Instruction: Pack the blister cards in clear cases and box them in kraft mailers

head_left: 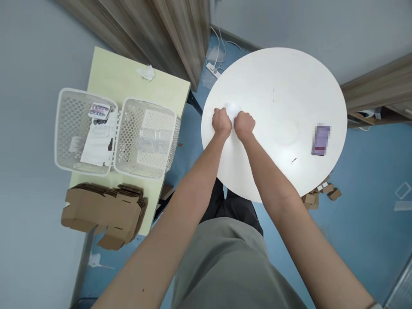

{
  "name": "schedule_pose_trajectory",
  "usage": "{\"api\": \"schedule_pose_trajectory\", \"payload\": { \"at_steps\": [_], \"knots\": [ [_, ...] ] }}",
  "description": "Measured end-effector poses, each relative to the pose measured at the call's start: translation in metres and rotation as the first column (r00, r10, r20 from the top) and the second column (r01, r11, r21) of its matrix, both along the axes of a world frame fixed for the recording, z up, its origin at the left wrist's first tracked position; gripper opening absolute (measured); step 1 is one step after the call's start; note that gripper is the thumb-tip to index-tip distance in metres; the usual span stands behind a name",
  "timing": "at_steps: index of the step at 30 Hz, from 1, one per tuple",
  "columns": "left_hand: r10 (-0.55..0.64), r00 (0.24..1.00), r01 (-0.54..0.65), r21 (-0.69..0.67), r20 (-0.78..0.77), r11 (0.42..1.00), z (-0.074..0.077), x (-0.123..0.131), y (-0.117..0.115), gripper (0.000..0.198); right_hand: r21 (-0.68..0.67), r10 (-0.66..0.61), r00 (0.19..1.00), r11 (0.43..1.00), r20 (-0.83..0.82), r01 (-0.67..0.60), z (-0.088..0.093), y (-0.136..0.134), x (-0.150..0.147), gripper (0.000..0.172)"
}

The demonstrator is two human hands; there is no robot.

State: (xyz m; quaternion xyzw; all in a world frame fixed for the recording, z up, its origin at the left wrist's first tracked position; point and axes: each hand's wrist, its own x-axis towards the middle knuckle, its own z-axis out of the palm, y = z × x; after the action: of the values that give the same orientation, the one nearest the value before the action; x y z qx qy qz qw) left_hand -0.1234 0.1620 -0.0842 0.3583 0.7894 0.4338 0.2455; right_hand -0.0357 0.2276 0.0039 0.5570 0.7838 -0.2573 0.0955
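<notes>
Both my hands are above the left part of a round white table (280, 73), close together at about the same height. My left hand (222, 122) is closed, fingers curled, at the left side of a small pale, whitish piece (233, 109). On its right side my right hand (244, 124) is closed in the same way. The piece is thin-looking and nearly the colour of the tabletop, so its kind and outline are hard to make out. My fingertips are mostly hidden behind the backs of my hands.
A purple, blurred-out phone-like object (321, 139) lies at the table's right. To the left, a pale green table (111, 68) bears two white perforated baskets (117, 128), flat brown cardboard boxes (103, 210) and a crumpled tissue (147, 73). A power strip (213, 71) lies on the floor.
</notes>
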Motion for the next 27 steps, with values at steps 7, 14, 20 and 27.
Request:
{"api": "schedule_pose_trajectory", "payload": {
  "at_steps": [7,14,20,27],
  "knots": [
    [0.055,0.997,-0.052,0.043,-0.054,0.998,0.086,0.058,-0.104,0.035,-0.005,0.178,0.969,0.983,-0.173,-0.181,0.034,-0.066,0.042,0.041],
    [0.203,0.979,-0.187,-0.268,0.031,0.945,0.134,0.159,-0.333,0.031,-0.301,0.287,0.915,0.879,-0.282,-0.369,0.043,-0.193,0.157,0.035],
    [0.714,0.700,-0.674,-0.316,0.015,0.668,0.152,0.184,-0.443,0.034,-0.383,0.376,0.851,0.773,-0.366,-0.506,0.043,-0.230,0.169,0.029],
    [0.860,0.511,-0.821,-0.292,0.010,0.491,0.168,0.150,-0.464,0.035,-0.306,0.472,0.741,0.702,-0.478,-0.643,0.080,-0.229,0.105,0.029]
  ]
}}
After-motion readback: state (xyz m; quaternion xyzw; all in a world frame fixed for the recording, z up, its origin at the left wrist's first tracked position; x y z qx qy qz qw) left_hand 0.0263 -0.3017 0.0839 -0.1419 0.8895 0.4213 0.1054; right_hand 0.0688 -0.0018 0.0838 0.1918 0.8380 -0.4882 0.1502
